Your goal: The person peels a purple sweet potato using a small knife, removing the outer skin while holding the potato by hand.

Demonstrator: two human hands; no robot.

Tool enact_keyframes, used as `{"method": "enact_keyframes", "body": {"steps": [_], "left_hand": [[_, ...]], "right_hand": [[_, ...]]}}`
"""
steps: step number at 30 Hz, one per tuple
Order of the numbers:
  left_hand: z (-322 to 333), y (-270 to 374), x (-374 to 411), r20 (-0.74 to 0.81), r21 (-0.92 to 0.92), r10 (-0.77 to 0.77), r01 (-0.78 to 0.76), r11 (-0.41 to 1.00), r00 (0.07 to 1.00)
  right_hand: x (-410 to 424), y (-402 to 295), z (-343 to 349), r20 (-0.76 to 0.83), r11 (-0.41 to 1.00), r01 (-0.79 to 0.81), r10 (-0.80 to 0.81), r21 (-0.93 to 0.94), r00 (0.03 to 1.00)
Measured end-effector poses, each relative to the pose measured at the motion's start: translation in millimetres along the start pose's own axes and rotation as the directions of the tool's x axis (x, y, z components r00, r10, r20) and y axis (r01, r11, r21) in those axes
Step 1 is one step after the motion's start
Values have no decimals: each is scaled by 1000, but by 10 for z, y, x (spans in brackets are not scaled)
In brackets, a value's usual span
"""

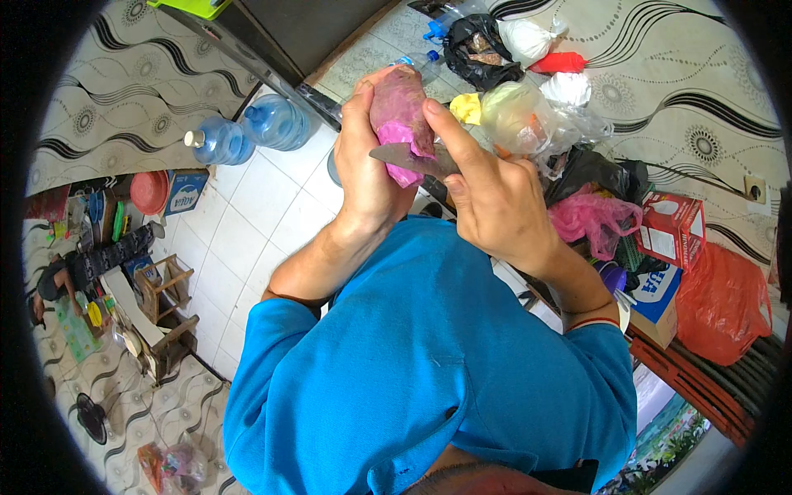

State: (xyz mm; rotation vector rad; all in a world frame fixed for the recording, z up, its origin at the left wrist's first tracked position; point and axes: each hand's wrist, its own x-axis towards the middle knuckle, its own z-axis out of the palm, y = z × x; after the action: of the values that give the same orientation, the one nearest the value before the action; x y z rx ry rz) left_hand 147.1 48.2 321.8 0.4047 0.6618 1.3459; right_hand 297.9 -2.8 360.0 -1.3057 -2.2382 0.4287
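Note:
A large purple sweet potato (pixel 399 102) is gripped in my left hand (pixel 362 151), its upper end covered in dull skin and its lower end showing bright purple, peeled flesh. My right hand (pixel 495 192) is closed around a knife, whose handle is hidden in the palm. The knife's blade (pixel 411 159) lies across the peeled lower part, its tip pointing left past my left palm. My right index finger reaches up along the right side of the sweet potato; a strip of skin hangs near the blade.
Blue water jugs (pixel 278 122) stand on the white tiled floor at upper left. Plastic bags (pixel 516 114), a red box (pixel 671 229) and a red bag (pixel 721 303) line the right. A wooden stool (pixel 164 284) and another person (pixel 55 281) are at far left.

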Motion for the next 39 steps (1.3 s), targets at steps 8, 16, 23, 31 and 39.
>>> {"method": "enact_keyframes", "body": {"steps": [8,16,23,31,39], "left_hand": [[103,-46,-65,-153,-95,-44,30,995,987],[68,-95,-57,-122,-120,-48,33,992,991],[49,-138,-15,-93,-35,-166,164,986,982],[-44,-223,-7,-54,77,-59,63,995,997],[-70,-169,-8,70,210,94,-107,972,993]], "right_hand": [[1,47,141,-171,999,41,-45,-29,984],[-2,89,177,-206,999,32,-25,33,978],[-14,171,158,-178,988,30,-3,149,984],[-119,116,99,-64,994,-79,74,-79,995],[-115,134,87,-49,998,-25,28,62,998]]}}
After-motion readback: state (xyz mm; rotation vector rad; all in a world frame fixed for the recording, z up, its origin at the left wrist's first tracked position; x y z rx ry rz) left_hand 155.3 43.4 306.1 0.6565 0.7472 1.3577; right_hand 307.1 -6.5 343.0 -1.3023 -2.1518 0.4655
